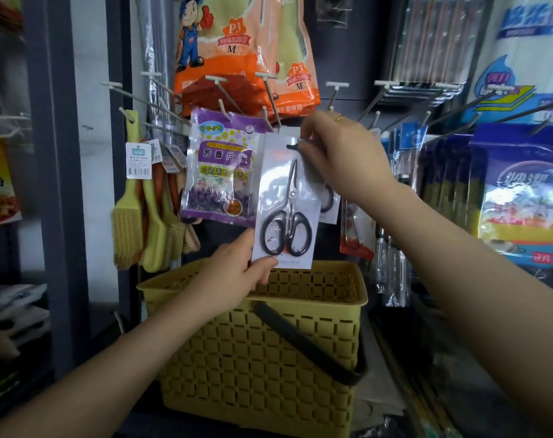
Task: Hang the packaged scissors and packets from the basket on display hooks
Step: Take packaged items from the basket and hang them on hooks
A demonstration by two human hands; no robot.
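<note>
Shop display wall w/ dark panel and rows of metal hooks (227, 99) sticking out toward the camera. All places below are given relative to the scissors pack (287, 200), a white card w/ clear blister and black-handled scissors inside, held upright roughly mid-frame.

Right hand (341, 156) grips the pack's top right edge, thumb and fingers closed on the card just beside its hang slot; gold ring on one finger. Left hand (234, 276) pinches the pack's bottom left corner, thumb on front, other fingers behind. The pack's top sits right under the tips of two hooks; can't tell if a hook is through the slot.

Just left of the pack, touching or overlapping its edge: purple packet (219, 172) w/ flower print, hanging on a hook. Further left: yellow brushes (132, 216) w/ price tags, hanging in a bunch. Above the pack: orange glove packs (234, 49) marked P3 / M. Behind the pack to its right, more carded scissors (327, 200) hang, partly hidden by the right wrist. Further right: blue packs (518, 191) in rows.

Directly below the pack: yellow basket (256, 358), lattice sides, dark handle folded down across its rim. Contents not visible from this angle.
</note>
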